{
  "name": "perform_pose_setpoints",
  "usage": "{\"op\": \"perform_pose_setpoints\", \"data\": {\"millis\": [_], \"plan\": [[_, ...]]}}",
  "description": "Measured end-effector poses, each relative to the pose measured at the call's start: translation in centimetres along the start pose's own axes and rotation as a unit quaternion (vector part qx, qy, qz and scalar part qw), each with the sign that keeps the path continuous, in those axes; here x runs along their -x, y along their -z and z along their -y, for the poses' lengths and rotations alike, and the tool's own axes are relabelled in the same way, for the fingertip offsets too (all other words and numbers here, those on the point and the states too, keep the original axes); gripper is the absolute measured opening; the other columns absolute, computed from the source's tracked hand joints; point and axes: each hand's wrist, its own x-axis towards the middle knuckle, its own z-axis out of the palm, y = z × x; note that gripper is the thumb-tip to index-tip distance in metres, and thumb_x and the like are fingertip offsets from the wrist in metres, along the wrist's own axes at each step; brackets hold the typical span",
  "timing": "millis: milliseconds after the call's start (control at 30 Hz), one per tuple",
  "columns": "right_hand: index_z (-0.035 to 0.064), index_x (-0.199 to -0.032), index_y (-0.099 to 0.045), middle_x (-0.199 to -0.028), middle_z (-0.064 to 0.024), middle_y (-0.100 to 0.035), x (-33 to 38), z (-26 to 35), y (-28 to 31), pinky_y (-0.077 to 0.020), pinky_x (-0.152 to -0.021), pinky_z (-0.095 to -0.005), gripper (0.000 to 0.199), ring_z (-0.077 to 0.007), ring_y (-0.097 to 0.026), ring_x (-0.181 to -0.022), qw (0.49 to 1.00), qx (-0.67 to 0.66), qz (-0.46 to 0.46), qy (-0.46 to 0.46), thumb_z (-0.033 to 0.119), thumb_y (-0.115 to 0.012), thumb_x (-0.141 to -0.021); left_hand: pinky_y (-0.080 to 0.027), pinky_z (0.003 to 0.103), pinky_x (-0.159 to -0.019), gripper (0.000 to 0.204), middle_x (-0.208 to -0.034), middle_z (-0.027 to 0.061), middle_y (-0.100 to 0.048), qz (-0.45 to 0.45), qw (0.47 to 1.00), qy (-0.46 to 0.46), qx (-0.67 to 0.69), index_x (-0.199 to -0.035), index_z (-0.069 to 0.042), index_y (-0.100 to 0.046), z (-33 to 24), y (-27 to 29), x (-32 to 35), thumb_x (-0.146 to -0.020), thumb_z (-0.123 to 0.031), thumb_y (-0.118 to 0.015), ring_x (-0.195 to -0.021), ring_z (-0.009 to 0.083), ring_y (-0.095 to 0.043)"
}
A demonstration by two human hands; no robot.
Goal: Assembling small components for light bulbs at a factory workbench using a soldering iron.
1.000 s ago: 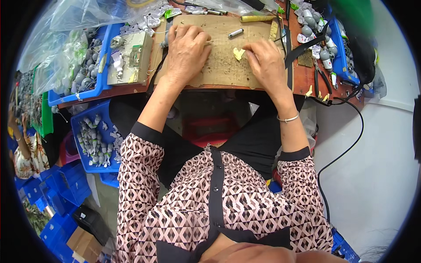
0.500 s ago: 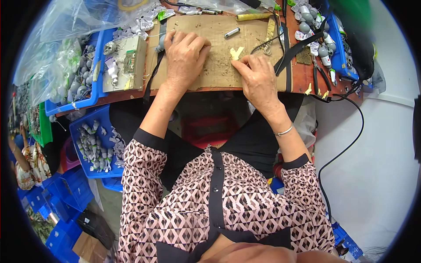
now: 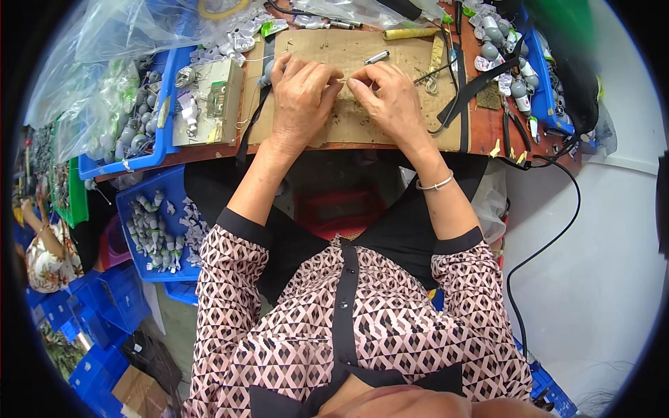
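On cardboard mat [image 3: 369, 118], desk [image 3: 481, 139]: left hand [image 3: 301, 94] and right hand [image 3: 390, 101], fingertips pinched together on something too small to identify. Best steadied with wrists resting.

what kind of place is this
Most likely a small-parts assembly bench in a workshop. The left hand and right hand meet over a worn cardboard mat on a cluttered wooden bench, with blue bins of small grey parts alongside and pliers nearby.
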Motion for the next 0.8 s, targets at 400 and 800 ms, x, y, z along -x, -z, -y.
{"op": "perform_pose_setpoints", "data": {"millis": [400,800], "plan": [[0.0013,-0.093,-0.069,-0.085,-0.008,-0.068,-0.8,-1.0,-0.2,-0.0505,-0.071,-0.0325,0.015,-0.02,-0.064,-0.081,0.994,-0.099,0.021,-0.03,0.015,-0.071,-0.089,-0.03,0.048,-0.112,0.01,-0.084,0.0015,-0.067,0.074,0.997,-0.014,-0.029,-0.09,-0.013,-0.07,1.1,1.9,-1.1,-0.085,-0.019,-0.074,-0.097,0.0231,-0.063],[0.0013,-0.096,-0.069,-0.086,-0.0048,-0.066,-1.1,-0.7,0.7,-0.0484,-0.07,-0.0286,0.017,-0.0144,-0.063,-0.081,0.988,-0.134,0.058,-0.055,0.017,-0.07,-0.091,-0.033,0.047,-0.107,0.008,-0.08,0.0009,-0.065,0.053,0.999,0.006,0.006,-0.086,-0.013,-0.07,0.3,0.9,-0.7,-0.087,-0.02,-0.073,-0.086,0.0222,-0.062]]}}
